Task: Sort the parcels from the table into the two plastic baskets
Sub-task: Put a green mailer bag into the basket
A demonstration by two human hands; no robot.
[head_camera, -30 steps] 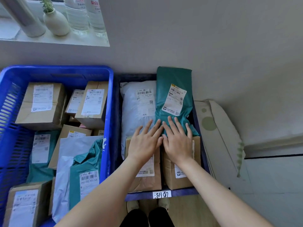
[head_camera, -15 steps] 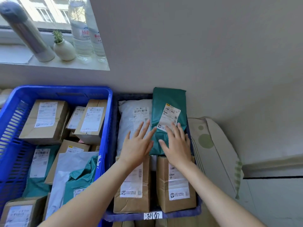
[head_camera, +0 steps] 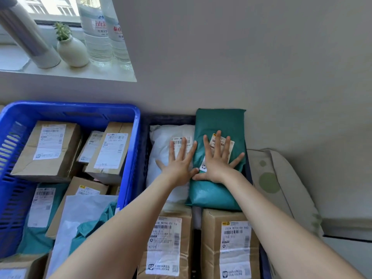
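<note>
Hands lie flat, fingers spread: left hand (head_camera: 178, 167) on white parcel (head_camera: 163, 146), right hand (head_camera: 217, 162) on green parcel (head_camera: 219, 190).

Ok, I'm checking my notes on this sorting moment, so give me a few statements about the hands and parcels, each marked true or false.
1. The right hand lies flat on the green mailer. True.
2. The left hand grips a cardboard box. False: it rests open on the white mailer.
3. Two brown boxes sit nearer the person than the mailers. True.
4. The bright blue basket on the left is empty. False: it holds boxes and mailers.
</note>
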